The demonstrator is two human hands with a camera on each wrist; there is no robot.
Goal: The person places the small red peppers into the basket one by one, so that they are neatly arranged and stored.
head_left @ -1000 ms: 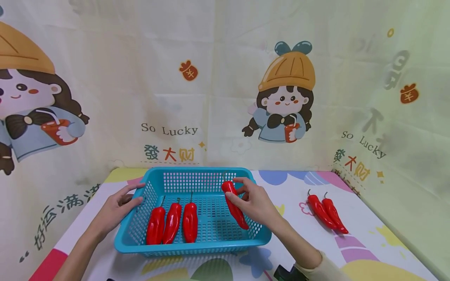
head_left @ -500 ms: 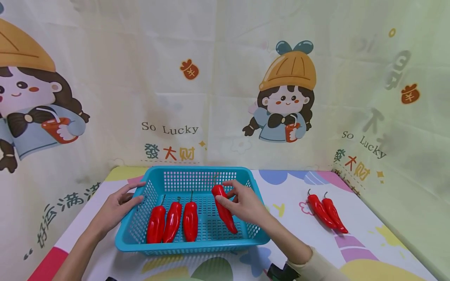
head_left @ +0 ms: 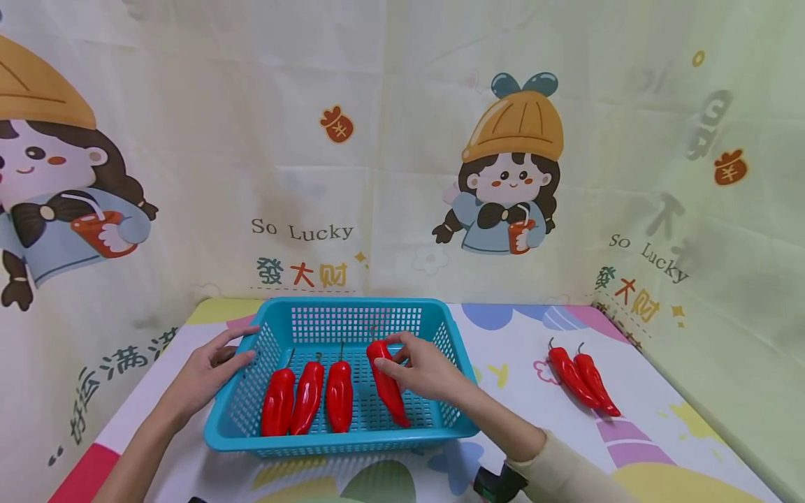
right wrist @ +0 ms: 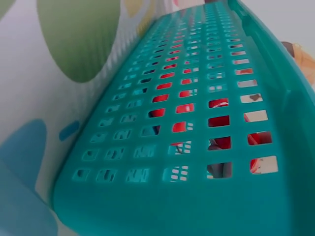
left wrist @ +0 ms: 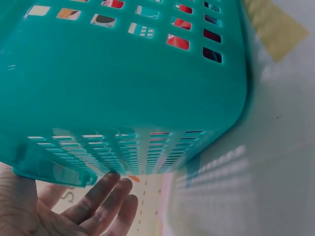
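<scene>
A red chili pepper [head_left: 388, 391] is pinched between the thumb and fingers of my right hand [head_left: 424, 367], inside the blue plastic basket [head_left: 289, 443], its stem toward the back. To its left, three more red peppers lie side by side: the leftmost pepper [head_left: 278, 403], a second pepper [head_left: 308, 398] and a third pepper [head_left: 339, 396]. My left hand [head_left: 204, 374] grips the basket's left rim, thumb and index finger over the edge. In the left wrist view, the left hand's fingers [left wrist: 108, 204] hang beside the slotted wall. The right wrist view shows red through the basket's holes [right wrist: 167, 86], but the right hand is mostly hidden.
Two more red peppers [head_left: 581, 381] lie close together on the patterned tablecloth [head_left: 635, 384], right of the basket. A printed cartoon cloth [head_left: 402, 175] hangs behind the table. Near the right sleeve sits a dark device [head_left: 499, 483].
My right hand has carried the pepper leftward and slightly lower within the basket, closer to the three lying there. The left hand has stayed on the rim.
</scene>
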